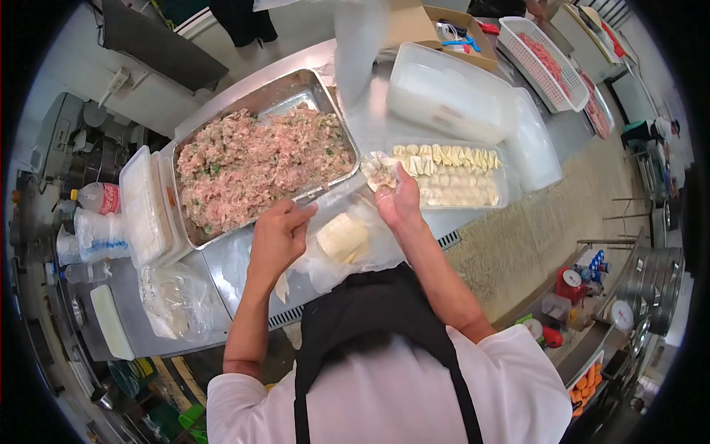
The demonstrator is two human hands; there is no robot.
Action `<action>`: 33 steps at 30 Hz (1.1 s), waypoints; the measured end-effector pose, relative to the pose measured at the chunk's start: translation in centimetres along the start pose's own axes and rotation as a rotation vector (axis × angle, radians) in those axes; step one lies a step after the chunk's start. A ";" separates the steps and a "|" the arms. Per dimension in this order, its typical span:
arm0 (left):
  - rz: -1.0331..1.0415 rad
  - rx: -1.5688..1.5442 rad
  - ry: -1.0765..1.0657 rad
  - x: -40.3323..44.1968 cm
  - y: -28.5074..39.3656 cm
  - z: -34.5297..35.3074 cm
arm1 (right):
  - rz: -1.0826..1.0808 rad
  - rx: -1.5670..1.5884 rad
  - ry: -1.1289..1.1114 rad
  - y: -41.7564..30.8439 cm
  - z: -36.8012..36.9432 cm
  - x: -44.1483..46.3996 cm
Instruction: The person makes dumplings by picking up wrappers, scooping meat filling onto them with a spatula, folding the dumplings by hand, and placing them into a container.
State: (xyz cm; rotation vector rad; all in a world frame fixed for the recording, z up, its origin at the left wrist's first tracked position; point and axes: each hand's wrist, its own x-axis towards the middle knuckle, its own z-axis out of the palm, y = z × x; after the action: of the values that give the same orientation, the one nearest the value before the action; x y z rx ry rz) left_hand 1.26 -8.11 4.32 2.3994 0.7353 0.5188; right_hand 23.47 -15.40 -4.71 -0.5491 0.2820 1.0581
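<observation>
My right hand pinches a pale dumpling wrapper with pinkish meat filling on it, beside the near left corner of a dumpling box. My left hand is closed at the near rim of a deep metal tray; what its curled fingers hold, if anything, is hidden. Minced meat flecked with green fills much of that tray. Between my hands a stack of wrappers lies on clear plastic. Folded dumplings sit in rows inside the clear plastic box.
Empty plastic containers stand behind the dumplings. Further back right is a white basket of meat. Stacked lidded boxes, a bottle and a plastic bag are at the left. A cardboard box sits at the back.
</observation>
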 end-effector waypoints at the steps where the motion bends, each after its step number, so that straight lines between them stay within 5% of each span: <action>1: -0.056 -0.043 0.076 -0.1 0.8 -0.3 | 0.002 -0.003 0.002 -0.1 0.0 -0.2; 5: 0.036 -0.033 0.116 0.0 -1.2 3.9 | 0.038 -0.056 -0.171 0.1 0.9 -0.5; 11: -0.159 -0.198 0.017 0.6 0.2 0.5 | 0.129 -0.284 -0.541 -1.6 -0.5 -2.6; 14: -0.150 -0.207 -0.021 0.5 0.7 -0.4 | -0.370 -1.138 -0.375 -1.2 -0.9 -2.3; 21: -0.112 -0.143 -0.135 -0.2 2.0 -3.3 | -0.894 -1.551 -0.518 -1.4 -1.1 -2.0; 25: -0.178 -0.212 0.154 -0.6 1.8 -5.4 | -0.722 -1.510 -0.197 -5.9 -1.4 -2.3; 29: -0.218 -0.149 0.098 -1.4 1.3 -5.8 | -0.694 -1.453 0.049 -11.9 -3.2 -1.2; 31: -0.252 -0.184 0.097 -1.8 0.6 -5.3 | -0.777 -1.701 0.269 -14.4 -3.0 -1.2; 33: -0.236 -0.221 0.121 -2.2 -0.7 -4.6 | -0.785 -1.819 0.237 -16.6 -5.7 0.5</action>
State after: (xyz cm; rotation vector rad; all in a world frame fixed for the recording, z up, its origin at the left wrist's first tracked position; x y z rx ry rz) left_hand -3.04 -7.14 6.96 2.0590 0.9480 0.6155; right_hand 38.57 -24.34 -4.86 -2.1775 -0.7902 0.1891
